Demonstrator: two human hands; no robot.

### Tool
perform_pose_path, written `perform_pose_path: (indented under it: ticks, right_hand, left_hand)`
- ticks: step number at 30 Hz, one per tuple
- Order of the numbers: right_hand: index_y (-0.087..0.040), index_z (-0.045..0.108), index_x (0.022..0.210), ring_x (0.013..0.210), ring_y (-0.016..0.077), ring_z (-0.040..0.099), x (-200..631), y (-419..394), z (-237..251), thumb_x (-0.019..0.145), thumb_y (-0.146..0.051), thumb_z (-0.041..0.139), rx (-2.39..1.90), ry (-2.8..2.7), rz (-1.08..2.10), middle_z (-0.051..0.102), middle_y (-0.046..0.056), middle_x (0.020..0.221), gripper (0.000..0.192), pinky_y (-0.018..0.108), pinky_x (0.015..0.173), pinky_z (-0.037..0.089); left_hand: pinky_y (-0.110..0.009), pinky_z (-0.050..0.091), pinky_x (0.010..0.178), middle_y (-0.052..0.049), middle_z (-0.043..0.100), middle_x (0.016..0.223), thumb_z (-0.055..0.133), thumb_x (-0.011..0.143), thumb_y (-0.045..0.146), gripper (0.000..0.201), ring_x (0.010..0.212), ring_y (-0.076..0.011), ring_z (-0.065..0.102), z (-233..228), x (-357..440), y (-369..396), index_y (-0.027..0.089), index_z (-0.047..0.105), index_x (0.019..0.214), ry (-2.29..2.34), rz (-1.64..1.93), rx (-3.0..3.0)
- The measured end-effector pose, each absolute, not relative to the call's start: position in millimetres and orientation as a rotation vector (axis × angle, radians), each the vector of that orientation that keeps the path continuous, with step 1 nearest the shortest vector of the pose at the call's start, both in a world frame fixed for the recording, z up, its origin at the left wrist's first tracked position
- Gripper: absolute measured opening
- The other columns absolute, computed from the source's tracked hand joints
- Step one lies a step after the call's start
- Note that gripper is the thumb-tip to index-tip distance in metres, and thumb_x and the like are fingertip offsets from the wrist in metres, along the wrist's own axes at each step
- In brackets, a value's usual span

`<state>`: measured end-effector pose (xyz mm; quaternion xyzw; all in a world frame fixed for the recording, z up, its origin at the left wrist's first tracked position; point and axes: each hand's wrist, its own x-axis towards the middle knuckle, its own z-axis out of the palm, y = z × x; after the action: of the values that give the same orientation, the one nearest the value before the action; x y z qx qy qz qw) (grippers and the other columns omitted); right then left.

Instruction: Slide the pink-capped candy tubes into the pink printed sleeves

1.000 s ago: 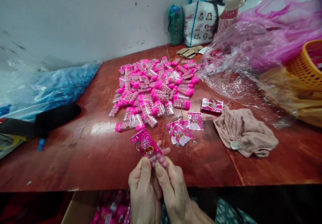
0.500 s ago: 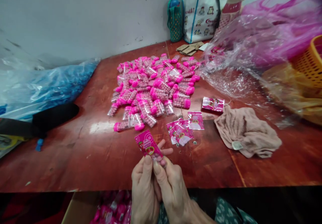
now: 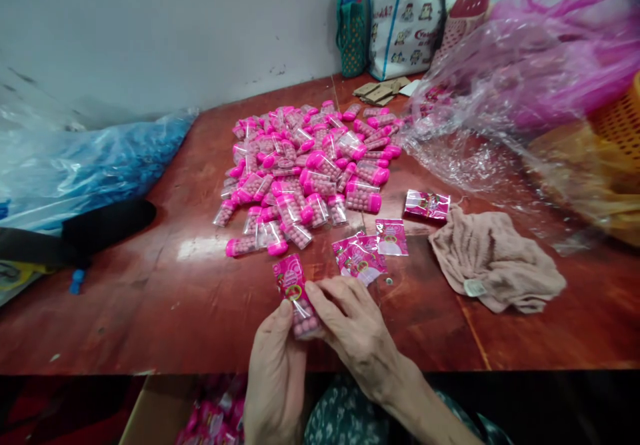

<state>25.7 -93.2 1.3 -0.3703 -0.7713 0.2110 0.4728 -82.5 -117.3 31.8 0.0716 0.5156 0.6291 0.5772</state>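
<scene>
A small candy container [image 3: 303,322] with round pink candies showing at its lower end is wrapped in a pink printed sleeve [image 3: 291,280]. My left hand [image 3: 274,362] grips it from the left, thumb on its face. From the right, the fingers of my right hand [image 3: 353,328] press on the sleeve's edge and the container's side. Just beyond my right hand lie several flat pink sleeves [image 3: 359,256], with one separate sleeve [image 3: 392,237] beside them. A large heap of pink-capped candy containers [image 3: 300,165] covers the middle of the table.
On the right sit a bundled stack of sleeves [image 3: 427,205], a beige cloth [image 3: 495,258] and clear plastic wrap [image 3: 465,145]. Blue goods in a plastic bag [image 3: 115,165] lie left. Bags [image 3: 403,32] stand by the wall. Below the table edge, a box [image 3: 155,408] holds pink packs.
The container has turned more upright, showing more candies below the sleeve. My right hand has moved from the bottom end up to the right side; my left hand has shifted slightly left.
</scene>
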Motion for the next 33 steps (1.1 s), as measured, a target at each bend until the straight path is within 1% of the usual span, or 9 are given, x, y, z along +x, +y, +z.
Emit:
perform_pose_path:
  ticks: [4, 8, 12, 15, 18, 22, 27, 30, 33]
  right_hand:
    - [-0.017, 0.046, 0.128, 0.092, 0.0204, 0.055, 22, -94, -3, 0.086, -0.017, 0.051, -0.838, -1.742, 0.632, 0.065, 0.009, 0.096, 0.042, 0.036, 0.078, 0.049]
    - [-0.021, 0.050, 0.125, 0.084, 0.0190, 0.058, 20, -95, 1, 0.085, -0.018, 0.053, -0.854, -1.652, 0.755, 0.067, 0.006, 0.091, 0.040, 0.034, 0.073, 0.050]
    - [-0.020, 0.054, 0.122, 0.080, 0.0191, 0.059, 22, -95, 6, 0.085, -0.019, 0.054, -0.863, -1.655, 0.743, 0.068, 0.007, 0.089, 0.037, 0.035, 0.072, 0.051]
    - [-0.017, 0.052, 0.123, 0.085, 0.0194, 0.058, 24, -95, 7, 0.085, -0.018, 0.053, -0.844, -1.701, 0.791, 0.067, 0.008, 0.093, 0.038, 0.036, 0.076, 0.051]
    - [-0.014, 0.047, 0.127, 0.094, 0.0202, 0.056, 24, -97, 7, 0.086, -0.017, 0.051, -0.818, -1.766, 0.877, 0.064, 0.011, 0.103, 0.041, 0.036, 0.082, 0.050]
    - [-0.014, 0.043, 0.129, 0.096, 0.0212, 0.058, 21, -100, 6, 0.089, -0.017, 0.046, -0.798, -1.764, 0.757, 0.064, 0.014, 0.104, 0.041, 0.038, 0.081, 0.051]
    - [-0.014, 0.045, 0.127, 0.097, 0.0218, 0.060, 19, -105, 0, 0.085, -0.010, 0.051, -0.883, -1.779, 0.579, 0.065, 0.014, 0.101, 0.043, 0.043, 0.089, 0.046]
    - [-0.013, 0.047, 0.124, 0.094, 0.0210, 0.061, 19, -106, -4, 0.084, -0.010, 0.052, -0.900, -1.771, 0.572, 0.067, 0.013, 0.098, 0.041, 0.043, 0.090, 0.045]
    - [-0.016, 0.047, 0.125, 0.096, 0.0211, 0.060, 19, -106, -5, 0.084, -0.012, 0.051, -0.899, -1.765, 0.602, 0.065, 0.012, 0.099, 0.041, 0.042, 0.090, 0.046]
  left_hand:
    - [-0.024, 0.051, 0.060, -0.005, 0.065, 0.067, 0.069, 0.068, 0.023, 0.014, 0.060, -0.0131, 0.059, 30, -79, -119, 0.009, 0.069, 0.070, 1.255, 1.465, 0.245]
    - [-0.024, 0.051, 0.059, -0.005, 0.065, 0.063, 0.074, 0.062, 0.025, 0.017, 0.059, -0.0137, 0.059, 30, -75, -122, 0.010, 0.069, 0.065, 1.318, 1.498, 0.242]
    - [-0.022, 0.051, 0.057, -0.004, 0.065, 0.060, 0.075, 0.060, 0.025, 0.017, 0.054, -0.0114, 0.058, 31, -73, -123, 0.009, 0.069, 0.063, 1.310, 1.524, 0.216]
    - [-0.018, 0.050, 0.055, -0.005, 0.067, 0.065, 0.074, 0.062, 0.023, 0.015, 0.056, -0.0102, 0.058, 30, -75, -123, 0.009, 0.070, 0.067, 1.255, 1.509, 0.162]
    - [-0.017, 0.051, 0.057, -0.007, 0.068, 0.071, 0.072, 0.065, 0.021, 0.015, 0.060, -0.0105, 0.060, 31, -79, -122, 0.009, 0.071, 0.073, 1.206, 1.476, 0.123]
    - [-0.017, 0.051, 0.059, -0.007, 0.069, 0.072, 0.075, 0.061, 0.020, 0.016, 0.061, -0.0111, 0.061, 32, -79, -123, 0.008, 0.071, 0.071, 1.245, 1.510, 0.115]
    - [-0.025, 0.052, 0.063, -0.006, 0.069, 0.065, 0.076, 0.058, 0.023, 0.017, 0.063, -0.0157, 0.062, 29, -71, -129, 0.011, 0.072, 0.069, 1.276, 1.516, 0.123]
    - [-0.027, 0.051, 0.068, -0.005, 0.069, 0.068, 0.075, 0.061, 0.023, 0.015, 0.067, -0.0168, 0.063, 27, -70, -130, 0.013, 0.072, 0.071, 1.256, 1.511, 0.156]
    - [-0.029, 0.050, 0.072, -0.006, 0.070, 0.070, 0.073, 0.064, 0.024, 0.013, 0.071, -0.0180, 0.064, 28, -74, -130, 0.014, 0.073, 0.073, 1.251, 1.476, 0.209]
